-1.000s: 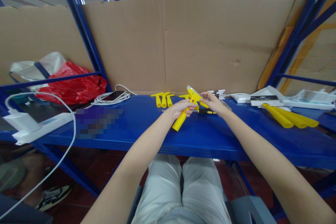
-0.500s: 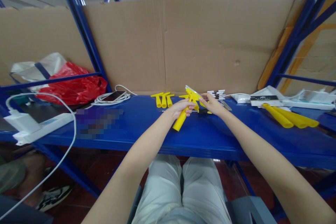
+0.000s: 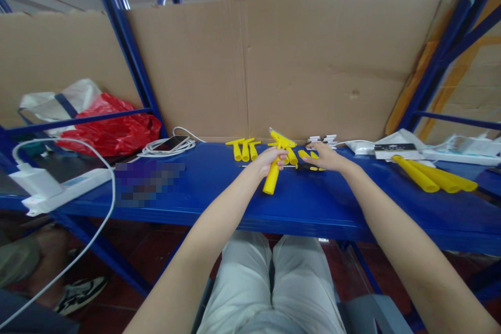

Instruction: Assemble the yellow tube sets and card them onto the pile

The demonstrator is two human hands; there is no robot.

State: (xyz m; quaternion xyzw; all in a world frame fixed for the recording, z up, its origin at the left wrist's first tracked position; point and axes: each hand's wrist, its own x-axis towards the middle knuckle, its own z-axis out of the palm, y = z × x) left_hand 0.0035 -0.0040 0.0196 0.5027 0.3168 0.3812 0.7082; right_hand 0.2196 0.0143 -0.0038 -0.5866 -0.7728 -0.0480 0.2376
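Observation:
My left hand [image 3: 273, 160] is closed around the handle of a yellow T-shaped scraper [image 3: 270, 182]. The scraper's head tilts up and away, with a thin pale strip along its far edge. To its right, my right hand [image 3: 325, 156] is off the scraper, fingers apart and holding nothing. Under and beside those fingers lies a yellow-and-black handled tool [image 3: 311, 168], partly covered, its kind unclear. Small white-and-black packets [image 3: 331, 139] lie just beyond the right hand. Behind the held scraper another yellow T-shaped piece [image 3: 291, 156] shows in part.
Several yellow T-shaped pieces [image 3: 245, 150] stand left of centre on the blue table [image 3: 219, 193]. Yellow tubes [image 3: 422, 177] lie at the right near a white power strip [image 3: 462, 155]. A phone [image 3: 172, 143], coiled cable and red bag [image 3: 113, 125] are at the left. Cardboard [image 3: 305, 62] walls the back.
My right hand has let go of the scraper's head and moved right, its fingers opening over the yellow-and-black tool. The scraper in my left hand has turned slightly more upright.

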